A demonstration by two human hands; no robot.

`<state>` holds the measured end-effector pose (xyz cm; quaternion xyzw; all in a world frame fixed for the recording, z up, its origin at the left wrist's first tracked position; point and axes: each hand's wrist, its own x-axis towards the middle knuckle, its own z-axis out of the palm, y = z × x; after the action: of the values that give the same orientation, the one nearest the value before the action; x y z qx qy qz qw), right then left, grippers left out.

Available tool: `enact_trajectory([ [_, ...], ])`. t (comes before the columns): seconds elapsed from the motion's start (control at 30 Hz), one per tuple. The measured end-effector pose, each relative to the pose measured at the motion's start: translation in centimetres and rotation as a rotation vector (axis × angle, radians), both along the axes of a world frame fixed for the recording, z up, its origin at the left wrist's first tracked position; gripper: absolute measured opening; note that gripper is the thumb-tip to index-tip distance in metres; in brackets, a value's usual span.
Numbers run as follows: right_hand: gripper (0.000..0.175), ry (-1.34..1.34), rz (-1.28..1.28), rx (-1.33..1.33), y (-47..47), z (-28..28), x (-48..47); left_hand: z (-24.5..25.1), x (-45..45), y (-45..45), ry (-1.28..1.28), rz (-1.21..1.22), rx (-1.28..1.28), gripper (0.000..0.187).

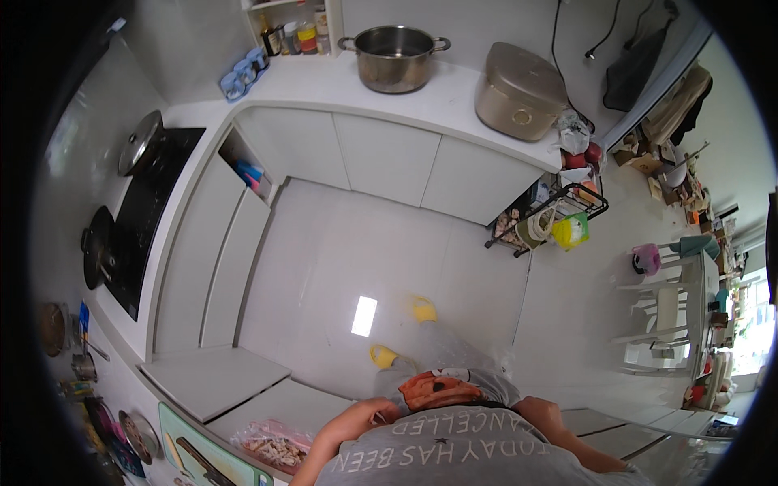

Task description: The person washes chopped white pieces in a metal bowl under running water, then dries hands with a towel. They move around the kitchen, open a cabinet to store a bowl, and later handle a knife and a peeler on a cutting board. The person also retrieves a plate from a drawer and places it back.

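My left hand [382,412] rests at my waist with its fingers curled against my clothing. Whether cloth is pinched in it is hard to see. On the other side, my right hand [538,410] lies against my hip, its fingers mostly hidden. Between the two hands is a cloth with an orange cartoon print [439,392], just below the hem of my grey T-shirt [450,455]. Left of my left forearm, a clear plastic bag of pale food pieces [276,446] sits on the counter. Beside it, a knife [203,462] lies on a green-rimmed cutting board [237,465].
Ahead, a steel pot [395,64] and a rice cooker [519,91] stand on the white counter [304,88]. A black cooktop [149,212] bears a lidded pan [141,144] and a wok [98,248]. A wheeled rack [550,206] stands at the right counter end. A metal bowl [138,434] is at lower left.
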<state>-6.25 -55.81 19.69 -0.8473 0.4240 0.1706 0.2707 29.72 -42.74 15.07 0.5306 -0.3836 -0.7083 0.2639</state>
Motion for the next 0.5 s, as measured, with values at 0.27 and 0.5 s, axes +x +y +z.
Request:
enact_trajectory([
  [0.27, 0.014, -0.345, -0.191, -0.038, -3.6, -2.0, -4.4, -0.5, -3.4, -10.0, -0.035, -0.124, -0.205, 0.017],
  [0.5, 0.023, -0.374, -0.388, 0.127, -11.9, -2.0, -7.0, 1.5, -6.2, -20.2, -0.147, -0.289, -0.048, 0.018],
])
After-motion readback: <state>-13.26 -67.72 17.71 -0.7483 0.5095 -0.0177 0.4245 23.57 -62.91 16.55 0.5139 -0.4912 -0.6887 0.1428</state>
